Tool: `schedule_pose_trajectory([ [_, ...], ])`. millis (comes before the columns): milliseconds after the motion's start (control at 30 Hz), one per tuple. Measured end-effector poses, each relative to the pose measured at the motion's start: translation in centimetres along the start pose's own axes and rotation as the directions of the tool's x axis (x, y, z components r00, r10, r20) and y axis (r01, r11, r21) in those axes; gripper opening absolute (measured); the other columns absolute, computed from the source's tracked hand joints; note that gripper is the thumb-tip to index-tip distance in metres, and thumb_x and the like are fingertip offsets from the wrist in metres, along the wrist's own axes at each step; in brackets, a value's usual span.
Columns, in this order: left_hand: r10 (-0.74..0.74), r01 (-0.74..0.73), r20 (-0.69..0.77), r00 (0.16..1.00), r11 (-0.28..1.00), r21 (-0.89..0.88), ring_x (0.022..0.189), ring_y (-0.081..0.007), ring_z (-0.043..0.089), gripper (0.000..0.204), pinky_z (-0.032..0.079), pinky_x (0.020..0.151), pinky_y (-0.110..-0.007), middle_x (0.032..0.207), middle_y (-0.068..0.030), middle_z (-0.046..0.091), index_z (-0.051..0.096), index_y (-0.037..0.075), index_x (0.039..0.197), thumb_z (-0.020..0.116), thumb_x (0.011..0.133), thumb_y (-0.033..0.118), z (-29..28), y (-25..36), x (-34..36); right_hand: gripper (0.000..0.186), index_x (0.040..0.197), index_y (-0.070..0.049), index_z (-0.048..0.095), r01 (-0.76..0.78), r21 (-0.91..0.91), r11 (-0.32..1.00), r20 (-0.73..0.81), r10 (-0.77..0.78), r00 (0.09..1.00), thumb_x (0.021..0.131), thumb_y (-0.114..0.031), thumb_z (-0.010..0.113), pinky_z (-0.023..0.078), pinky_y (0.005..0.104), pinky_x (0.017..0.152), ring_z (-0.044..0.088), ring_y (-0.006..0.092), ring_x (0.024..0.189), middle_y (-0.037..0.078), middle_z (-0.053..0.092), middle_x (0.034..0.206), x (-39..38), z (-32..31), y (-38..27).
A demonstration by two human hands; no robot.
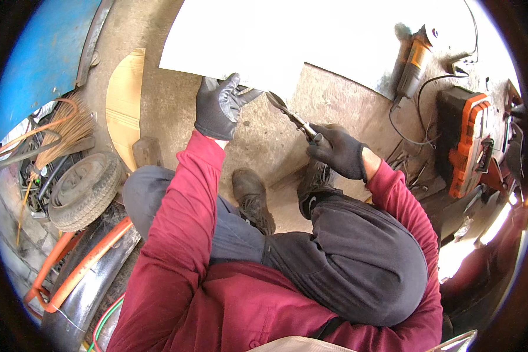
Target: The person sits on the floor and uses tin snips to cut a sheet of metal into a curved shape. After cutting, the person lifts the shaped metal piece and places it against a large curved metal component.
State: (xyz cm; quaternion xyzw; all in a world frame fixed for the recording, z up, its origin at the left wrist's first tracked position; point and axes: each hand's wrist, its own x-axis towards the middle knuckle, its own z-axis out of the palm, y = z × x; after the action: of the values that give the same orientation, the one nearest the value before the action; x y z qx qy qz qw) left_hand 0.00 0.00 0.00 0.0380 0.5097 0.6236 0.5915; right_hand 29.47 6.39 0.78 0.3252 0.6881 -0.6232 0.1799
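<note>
The white sheet (234, 41) is lying in front of me above the concrete floor (264, 132), its near edge stepping back at a corner to the right of my left hand (217, 111). That gloved hand is reaching to the near edge, thumb and fingers spreading apart there; I cannot tell whether they are pinching the sheet. My gloved right hand (341, 151) is closing its fingers around the handles of the metal snips (293, 119), whose blades are pointing up and left, right by the sheet's edge. My dark work boots (252, 196) are standing on the floor below. Farther right, an orange-and-black angle grinder (416, 56) is resting on the sheet, its cord trailing down near an orange-and-black toolbox (466, 141). To my left, a curved cardboard piece (125, 105) is lying near a tyred wheel (87, 190) and a twig broom (67, 126).
</note>
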Motion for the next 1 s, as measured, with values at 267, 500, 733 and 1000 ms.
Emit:
schedule_pose_trajectory([
  [267,0.005,-0.005,-0.005,1.0,1.0,-0.01,0.112,-0.0285,0.071,0.052,0.062,0.098,-0.057,0.127,-0.0123,0.063,0.038,0.008,0.149,0.055,0.101,-0.001,-0.2,-0.5,0.0,0.062,0.143,-0.003,0.058,-0.078,-0.023,0.997,0.002,0.078,0.997,0.094,-0.04,0.064,0.054,0.0492,0.086,0.069,0.0446,0.094,0.029,0.07,0.096,-0.3,-0.8,-1.9],
  [500,-0.012,0.011,-0.017,1.0,1.0,-0.009,0.115,-0.0305,0.07,0.046,0.061,0.099,-0.059,0.13,-0.0144,0.063,0.04,0.008,0.148,0.049,0.104,-0.001,-0.3,-0.3,0.2,0.06,0.143,-0.003,0.058,-0.013,-0.028,1.0,-0.07,0.011,0.997,0.094,-0.038,0.064,0.054,0.0488,0.086,0.069,0.0445,0.093,0.029,0.07,0.096,-1.1,-0.5,-0.8],
  [733,0.017,-0.018,0.077,0.997,1.0,0.011,0.125,-0.0318,0.065,0.05,0.06,0.1,-0.062,0.14,-0.0165,0.057,0.035,0.011,0.154,0.044,0.105,0.0,-0.1,0.6,0.3,0.056,0.14,0.001,0.058,0.04,0.019,0.999,-0.063,-0.039,0.997,0.094,-0.03,0.066,0.054,0.0472,0.08,0.068,0.0417,0.085,0.026,0.067,0.09,-1.9,-1.1,-1.5],
  [1000,0.031,-0.028,0.084,0.996,0.999,-0.028,0.128,-0.0342,0.063,0.05,0.059,0.1,-0.064,0.144,-0.0171,0.055,0.034,0.013,0.155,0.044,0.106,0.002,0.0,1.0,0.2,0.056,0.142,0.003,0.055,-0.05,0.084,0.995,0.009,0.049,0.999,0.096,-0.025,0.067,0.05,0.0411,0.095,0.064,0.0328,0.105,0.023,0.065,0.114,-2.6,-1.9,-2.9],
])
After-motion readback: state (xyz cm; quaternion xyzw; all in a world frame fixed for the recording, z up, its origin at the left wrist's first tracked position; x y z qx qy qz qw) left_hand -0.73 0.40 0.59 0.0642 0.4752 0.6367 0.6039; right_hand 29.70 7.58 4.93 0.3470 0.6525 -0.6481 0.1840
